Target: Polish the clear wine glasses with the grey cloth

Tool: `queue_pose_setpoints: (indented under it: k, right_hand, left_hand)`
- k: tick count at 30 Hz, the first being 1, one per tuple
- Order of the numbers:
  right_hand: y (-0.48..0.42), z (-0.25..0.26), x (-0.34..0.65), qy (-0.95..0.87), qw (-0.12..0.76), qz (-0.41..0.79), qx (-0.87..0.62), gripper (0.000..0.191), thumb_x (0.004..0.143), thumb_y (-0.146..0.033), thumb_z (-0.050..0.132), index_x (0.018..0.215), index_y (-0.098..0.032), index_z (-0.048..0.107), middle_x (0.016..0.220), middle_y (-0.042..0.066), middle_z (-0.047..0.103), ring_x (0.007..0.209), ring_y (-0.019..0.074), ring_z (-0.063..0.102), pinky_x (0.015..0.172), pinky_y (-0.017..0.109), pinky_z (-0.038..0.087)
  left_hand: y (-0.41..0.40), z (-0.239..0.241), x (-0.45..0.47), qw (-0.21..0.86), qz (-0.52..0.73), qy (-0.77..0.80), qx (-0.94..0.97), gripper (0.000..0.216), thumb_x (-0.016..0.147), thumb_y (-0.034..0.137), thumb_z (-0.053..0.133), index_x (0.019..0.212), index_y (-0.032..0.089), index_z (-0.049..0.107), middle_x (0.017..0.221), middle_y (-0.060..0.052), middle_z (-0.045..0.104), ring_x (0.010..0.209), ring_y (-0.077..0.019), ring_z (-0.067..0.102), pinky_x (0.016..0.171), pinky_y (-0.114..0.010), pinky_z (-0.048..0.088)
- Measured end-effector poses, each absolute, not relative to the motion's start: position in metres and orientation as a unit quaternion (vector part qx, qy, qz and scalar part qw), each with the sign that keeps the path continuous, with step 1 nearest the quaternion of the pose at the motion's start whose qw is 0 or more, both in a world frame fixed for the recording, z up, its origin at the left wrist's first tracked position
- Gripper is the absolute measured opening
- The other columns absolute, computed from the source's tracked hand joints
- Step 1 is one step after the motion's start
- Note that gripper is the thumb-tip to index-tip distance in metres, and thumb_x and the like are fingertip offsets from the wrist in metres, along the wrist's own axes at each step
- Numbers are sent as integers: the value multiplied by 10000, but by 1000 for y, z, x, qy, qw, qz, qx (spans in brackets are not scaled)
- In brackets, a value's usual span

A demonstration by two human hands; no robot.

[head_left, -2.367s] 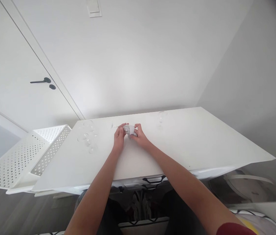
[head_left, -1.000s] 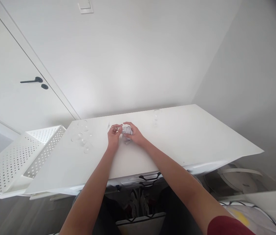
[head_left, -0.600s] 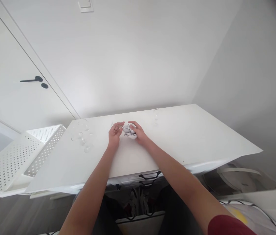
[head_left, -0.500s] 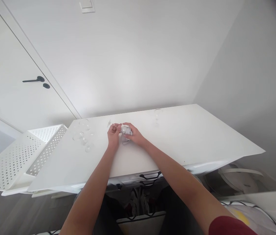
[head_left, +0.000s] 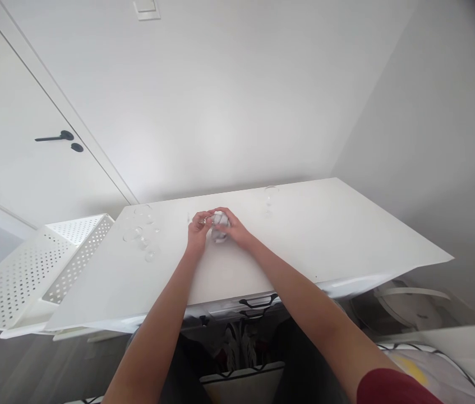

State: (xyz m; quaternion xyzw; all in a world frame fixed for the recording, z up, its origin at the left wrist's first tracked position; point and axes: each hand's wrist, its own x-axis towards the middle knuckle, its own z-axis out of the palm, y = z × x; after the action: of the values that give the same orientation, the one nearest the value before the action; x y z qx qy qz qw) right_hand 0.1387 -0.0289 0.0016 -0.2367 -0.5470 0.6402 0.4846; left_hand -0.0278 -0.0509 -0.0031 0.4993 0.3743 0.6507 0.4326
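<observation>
Above the middle of the white tabletop [head_left: 296, 241], my left hand [head_left: 198, 229] is closed around the stem of a clear wine glass [head_left: 206, 220]. The glass lies sideways, its foot pointing left and its bowl towards my right hand [head_left: 237, 229]. A light grey cloth [head_left: 220, 230] is gripped in my right hand, bunched over the bowl, and it hides most of the bowl. Its lower end hangs just over the table. Whether any cloth is tucked inside the bowl, I cannot tell.
Several clear stemmed glasses [head_left: 142, 241] stand at the table's left end. One more clear glass [head_left: 268, 202] stands near the back edge. A white perforated rack [head_left: 31, 275] adjoins the left side. Behind are a wall [head_left: 229, 101] and a door with a black handle [head_left: 54, 137].
The cloth has shifted and now bunches more fully around the bowl. The glass has turned so its foot shows edge-on. My right hand has moved slightly; both hands keep their grip.
</observation>
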Motion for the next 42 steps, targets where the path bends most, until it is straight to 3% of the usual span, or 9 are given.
queue_pose_setpoints:
  k: [3, 7, 10, 16, 22, 28, 35, 39, 42]
  right_hand:
    - [-33, 2, 133, -635, 474, 569, -221, 657, 701, -365, 888, 1304, -310, 633, 1136, 19, 690, 976, 209, 623, 880, 343, 520]
    - [-26, 2, 138, -465, 525, 663, -260, 609, 758, -479, 827, 1283, -293, 581, 909, -5, 667, 794, 182, 627, 736, 333, 534]
    - [-24, 4, 143, -402, 522, 704, -265, 584, 744, -521, 829, 1221, -290, 585, 934, 6, 677, 812, 190, 646, 714, 334, 544]
    - [-31, 2, 133, -560, 488, 623, -245, 714, 675, -362, 909, 1321, -294, 611, 908, -9, 689, 806, 168, 623, 747, 293, 519]
    - [-21, 2, 139, -408, 488, 717, -285, 533, 734, -507, 825, 1161, -259, 623, 914, 16, 679, 802, 196, 650, 683, 324, 536]
    - [-29, 1, 133, -614, 482, 573, -250, 605, 673, -342, 889, 1230, -270, 665, 1025, 8, 705, 904, 187, 623, 819, 314, 517]
    - [-19, 0, 143, -428, 502, 691, -296, 572, 709, -479, 845, 1192, -272, 620, 923, 11, 698, 812, 190, 637, 701, 320, 532]
    - [-23, 1, 142, -575, 490, 600, -263, 614, 641, -350, 905, 1202, -266, 670, 958, -2, 700, 855, 176, 620, 755, 292, 512]
    - [-22, 3, 144, -498, 551, 610, -278, 616, 653, -349, 879, 1213, -279, 633, 905, -16, 685, 795, 169, 624, 701, 284, 504]
  left_hand:
    - [-50, -4, -30, 422, 672, 404, 455, 358, 908, 577, 701, 1006, 240, 625, 1192, -93, 725, 1087, -242, 699, 947, -410, 542]
    - [-54, -1, -27, 458, 642, 345, 509, 389, 885, 543, 745, 1147, 275, 641, 1459, -111, 629, 1289, -271, 620, 998, -434, 530]
    - [-54, -2, -26, 425, 628, 355, 547, 405, 863, 508, 781, 1171, 264, 686, 1504, -121, 596, 1336, -293, 583, 1004, -438, 520]
    - [-47, -11, -31, 357, 648, 488, 463, 366, 888, 585, 718, 964, 228, 684, 1070, -70, 724, 895, -193, 663, 774, -337, 513]
    - [-52, -6, -27, 397, 645, 390, 523, 341, 909, 510, 724, 1134, 255, 703, 1407, -102, 659, 1257, -254, 624, 1024, -414, 510]
    - [-46, -13, -33, 379, 663, 478, 435, 378, 863, 576, 749, 947, 211, 698, 1008, -92, 752, 916, -224, 704, 862, -399, 563]
    - [-52, -5, -26, 395, 641, 395, 526, 300, 858, 468, 792, 1043, 241, 729, 1386, -120, 678, 1329, -293, 606, 1035, -448, 521]
    - [-49, -8, -30, 356, 662, 477, 455, 324, 805, 501, 830, 841, 197, 722, 1147, -118, 749, 1100, -279, 699, 882, -417, 568]
    - [-47, -9, -32, 419, 654, 452, 439, 353, 832, 543, 789, 910, 201, 740, 1238, -125, 722, 1020, -253, 709, 764, -379, 584]
